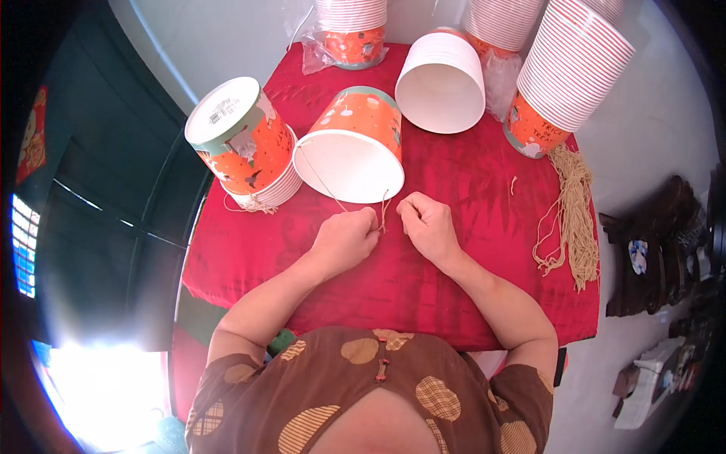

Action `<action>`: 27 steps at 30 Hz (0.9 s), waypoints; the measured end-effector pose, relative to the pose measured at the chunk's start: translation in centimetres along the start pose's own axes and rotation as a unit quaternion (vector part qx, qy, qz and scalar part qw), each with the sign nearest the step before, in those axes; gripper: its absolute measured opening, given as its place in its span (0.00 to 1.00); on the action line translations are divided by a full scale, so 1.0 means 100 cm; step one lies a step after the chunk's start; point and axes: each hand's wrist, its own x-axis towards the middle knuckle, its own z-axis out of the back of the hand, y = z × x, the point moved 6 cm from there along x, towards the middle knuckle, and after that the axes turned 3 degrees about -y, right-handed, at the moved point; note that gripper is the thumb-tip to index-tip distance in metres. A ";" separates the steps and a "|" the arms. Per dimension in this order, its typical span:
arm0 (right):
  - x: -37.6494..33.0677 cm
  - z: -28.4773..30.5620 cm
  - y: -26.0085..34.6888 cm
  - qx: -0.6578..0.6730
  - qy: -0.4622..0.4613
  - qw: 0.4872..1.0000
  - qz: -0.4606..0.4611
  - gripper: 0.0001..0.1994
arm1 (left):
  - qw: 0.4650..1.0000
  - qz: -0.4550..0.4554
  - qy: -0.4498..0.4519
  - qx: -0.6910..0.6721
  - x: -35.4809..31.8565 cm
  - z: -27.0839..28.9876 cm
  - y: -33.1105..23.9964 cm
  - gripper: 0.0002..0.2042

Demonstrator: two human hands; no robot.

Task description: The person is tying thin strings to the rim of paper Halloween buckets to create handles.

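An orange paper bucket [361,117] with a green base band lies on its side, its white open mouth facing me. A thin tan string [324,180] runs from the left of its rim down to my left hand [344,240], which is closed on it. At the right of the rim, a short looped end of string [384,208] hangs between my hands. My right hand [429,227] is closed just right of that loop, fingertips curled under. Whatever it pinches, if anything, is too small to make out.
Upside-down stacked orange buckets [246,144] stand at left, with string at their rims. A white-mouthed bucket [441,91] lies behind. Tall bucket stacks [567,72] rise at the back. A hank of tan strings [576,219] hangs along the right side of the red-covered table [484,303].
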 end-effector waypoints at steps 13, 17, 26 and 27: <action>-0.006 0.000 0.028 -0.079 -0.002 0.984 0.157 0.08 | 0.993 -0.014 -0.079 -0.088 -0.006 0.022 -0.017 0.06; -0.011 -0.006 0.042 -0.137 0.013 0.942 0.307 0.12 | 0.992 -0.034 -0.088 -0.088 -0.010 0.022 -0.020 0.05; -0.011 -0.011 0.049 -0.237 0.034 0.882 0.407 0.03 | 0.984 -0.089 -0.123 -0.091 -0.017 0.022 -0.027 0.03; -0.011 -0.011 0.050 -0.243 0.024 0.876 0.417 0.04 | 0.985 -0.091 -0.123 -0.083 -0.017 0.023 -0.028 0.03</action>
